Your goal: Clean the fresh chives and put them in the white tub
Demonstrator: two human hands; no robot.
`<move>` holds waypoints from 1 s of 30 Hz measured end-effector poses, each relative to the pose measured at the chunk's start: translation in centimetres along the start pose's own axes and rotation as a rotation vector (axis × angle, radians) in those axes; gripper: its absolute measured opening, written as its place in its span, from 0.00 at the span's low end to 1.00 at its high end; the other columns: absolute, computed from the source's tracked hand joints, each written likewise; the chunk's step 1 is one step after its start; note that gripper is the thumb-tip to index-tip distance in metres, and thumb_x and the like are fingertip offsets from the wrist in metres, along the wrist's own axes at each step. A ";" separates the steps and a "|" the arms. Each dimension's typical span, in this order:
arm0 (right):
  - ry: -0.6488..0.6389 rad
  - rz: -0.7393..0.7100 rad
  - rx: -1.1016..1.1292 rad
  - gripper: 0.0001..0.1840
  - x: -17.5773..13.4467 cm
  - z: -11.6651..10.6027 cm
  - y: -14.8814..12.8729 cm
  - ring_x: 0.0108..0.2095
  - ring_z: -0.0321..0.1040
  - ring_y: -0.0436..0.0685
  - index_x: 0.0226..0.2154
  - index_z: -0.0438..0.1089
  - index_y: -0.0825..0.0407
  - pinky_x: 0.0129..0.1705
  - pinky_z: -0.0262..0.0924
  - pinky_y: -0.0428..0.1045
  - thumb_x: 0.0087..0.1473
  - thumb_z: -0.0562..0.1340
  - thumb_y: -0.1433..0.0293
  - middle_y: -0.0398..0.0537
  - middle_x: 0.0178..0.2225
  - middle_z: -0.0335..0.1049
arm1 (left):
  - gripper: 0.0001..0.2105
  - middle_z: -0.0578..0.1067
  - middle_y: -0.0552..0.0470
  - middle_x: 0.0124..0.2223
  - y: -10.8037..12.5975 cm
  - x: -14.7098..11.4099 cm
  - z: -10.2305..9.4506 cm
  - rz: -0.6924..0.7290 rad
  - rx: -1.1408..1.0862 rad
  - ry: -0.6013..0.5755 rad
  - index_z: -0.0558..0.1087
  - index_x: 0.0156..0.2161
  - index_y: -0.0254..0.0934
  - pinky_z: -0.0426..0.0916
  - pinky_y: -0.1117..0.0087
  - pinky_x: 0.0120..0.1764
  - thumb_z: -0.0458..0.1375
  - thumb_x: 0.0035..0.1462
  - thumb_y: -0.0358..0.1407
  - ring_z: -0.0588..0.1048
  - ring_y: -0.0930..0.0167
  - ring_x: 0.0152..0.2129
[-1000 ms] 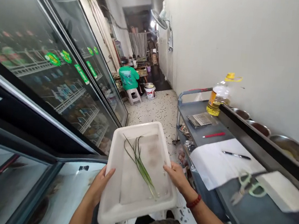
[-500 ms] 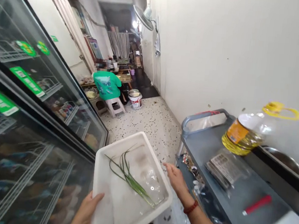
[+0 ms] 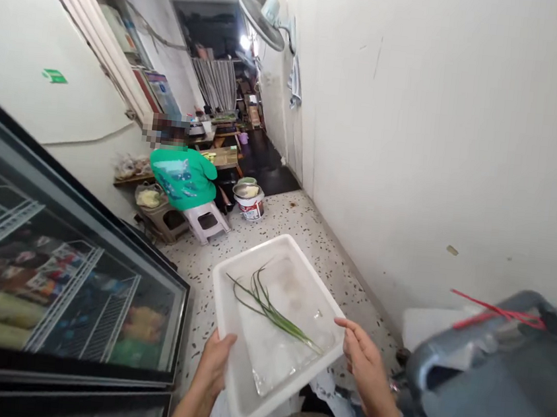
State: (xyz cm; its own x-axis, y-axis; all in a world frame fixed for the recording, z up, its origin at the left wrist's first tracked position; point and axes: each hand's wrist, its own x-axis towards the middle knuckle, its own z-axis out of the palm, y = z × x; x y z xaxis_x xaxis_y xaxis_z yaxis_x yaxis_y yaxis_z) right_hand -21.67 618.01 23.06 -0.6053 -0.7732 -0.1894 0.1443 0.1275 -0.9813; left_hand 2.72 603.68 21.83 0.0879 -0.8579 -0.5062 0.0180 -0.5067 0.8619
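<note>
A white plastic tray (image 3: 239,390) is held out in front of me, tilted in view. Inside it lies a small bunch of green scallions (image 3: 277,316), with a little water showing on the tray's floor. My left hand (image 3: 215,361) grips the left rim, thumb over the edge and fingers hidden beneath. On the right side my right hand (image 3: 360,350) is closed at the rim, index finger lying along the top edge and the other fingers curled at the outer wall.
Left is a glass-door fridge (image 3: 99,302) with stocked shelves. A grey cart (image 3: 483,389) with red string stands right. Ahead, a person in a green shirt (image 3: 182,175) sits on a stool (image 3: 207,222) beside a white bucket (image 3: 249,205). A fan (image 3: 261,21) hangs on the wall.
I have moved forward, past the oil bottle on the cart, and the seated person appears nearer. My right hand has come onto the tray's rim. The scallions stay in the tray.
</note>
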 end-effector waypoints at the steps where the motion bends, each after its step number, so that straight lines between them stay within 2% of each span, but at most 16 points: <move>1: -0.069 0.108 0.141 0.30 2.6 1.2 -0.7 0.16 0.42 0.45 0.46 0.72 0.54 0.18 0.41 0.42 0.51 0.61 0.47 0.33 0.17 0.46 | 0.12 0.71 0.57 0.19 1.3 1.9 1.0 0.003 -0.005 0.008 0.67 0.37 0.34 0.64 0.76 0.20 0.55 0.44 0.23 0.69 0.73 0.13; 4: -0.145 0.250 0.362 0.31 9.7 4.4 -2.2 0.17 0.36 0.44 0.48 0.69 0.53 0.18 0.34 0.41 0.49 0.64 0.48 0.32 0.19 0.42 | 0.13 0.71 0.57 0.20 5.0 7.8 4.0 0.002 -0.003 0.022 0.67 0.37 0.34 0.63 0.76 0.19 0.56 0.44 0.23 0.69 0.73 0.14; 8: -0.102 0.355 0.520 0.28 19.4 7.6 -2.2 0.17 0.41 0.42 0.45 0.70 0.52 0.18 0.35 0.41 0.45 0.68 0.53 0.34 0.21 0.51 | 0.13 0.71 0.57 0.20 9.4 16.9 8.7 -0.048 0.017 0.010 0.67 0.38 0.35 0.62 0.75 0.19 0.56 0.43 0.24 0.68 0.73 0.13; 13: 0.010 0.399 0.686 0.24 33.9 11.3 -2.7 0.20 0.53 0.43 0.40 0.74 0.52 0.18 0.48 0.39 0.40 0.74 0.59 0.37 0.24 0.60 | 0.15 0.70 0.59 0.20 15.3 31.0 16.4 -0.032 0.034 -0.068 0.67 0.39 0.35 0.62 0.75 0.20 0.56 0.42 0.25 0.67 0.73 0.13; 18: 0.115 0.341 0.691 0.20 47.9 15.0 -6.7 0.28 0.66 0.47 0.37 0.76 0.52 0.26 0.63 0.40 0.39 0.75 0.65 0.42 0.29 0.69 | 0.16 0.71 0.58 0.21 23.8 43.8 24.9 -0.029 -0.004 -0.164 0.67 0.39 0.35 0.63 0.74 0.22 0.56 0.40 0.26 0.69 0.72 0.14; 22: 0.196 0.352 0.711 0.19 57.5 16.2 -8.6 0.30 0.72 0.49 0.36 0.77 0.52 0.33 0.70 0.41 0.37 0.76 0.70 0.45 0.32 0.74 | 0.16 0.71 0.57 0.22 31.0 52.2 31.8 -0.013 -0.010 -0.210 0.67 0.38 0.35 0.64 0.73 0.22 0.56 0.39 0.27 0.70 0.72 0.15; 25: 0.229 0.407 0.710 0.22 65.5 16.1 -8.6 0.31 0.74 0.50 0.37 0.77 0.53 0.34 0.72 0.41 0.35 0.77 0.71 0.48 0.34 0.76 | 0.15 0.71 0.58 0.21 35.0 58.5 36.8 -0.031 -0.030 -0.190 0.66 0.37 0.35 0.65 0.73 0.22 0.56 0.39 0.27 0.69 0.72 0.15; 28: 0.217 0.394 0.657 0.23 75.4 16.2 -9.3 0.34 0.76 0.51 0.39 0.76 0.53 0.35 0.72 0.41 0.36 0.77 0.70 0.49 0.37 0.77 | 0.17 0.71 0.58 0.21 38.1 64.7 41.4 -0.027 -0.068 -0.138 0.66 0.39 0.35 0.65 0.72 0.22 0.56 0.39 0.27 0.69 0.72 0.14; 30: 0.159 0.390 0.608 0.23 82.8 17.1 -11.0 0.34 0.76 0.51 0.39 0.76 0.53 0.35 0.72 0.41 0.37 0.76 0.70 0.49 0.37 0.78 | 0.18 0.72 0.57 0.21 40.2 68.5 43.9 -0.037 -0.103 -0.088 0.66 0.40 0.36 0.65 0.72 0.21 0.57 0.39 0.27 0.70 0.71 0.14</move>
State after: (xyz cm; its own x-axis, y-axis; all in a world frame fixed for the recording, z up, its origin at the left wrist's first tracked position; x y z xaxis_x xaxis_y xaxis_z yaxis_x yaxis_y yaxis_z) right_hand -60.01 541.91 18.79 -0.5208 -0.6371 -0.5682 0.7523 -0.0279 -0.6583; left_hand -34.23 520.84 20.51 -0.0023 -0.8454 -0.5341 0.1225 -0.5304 0.8389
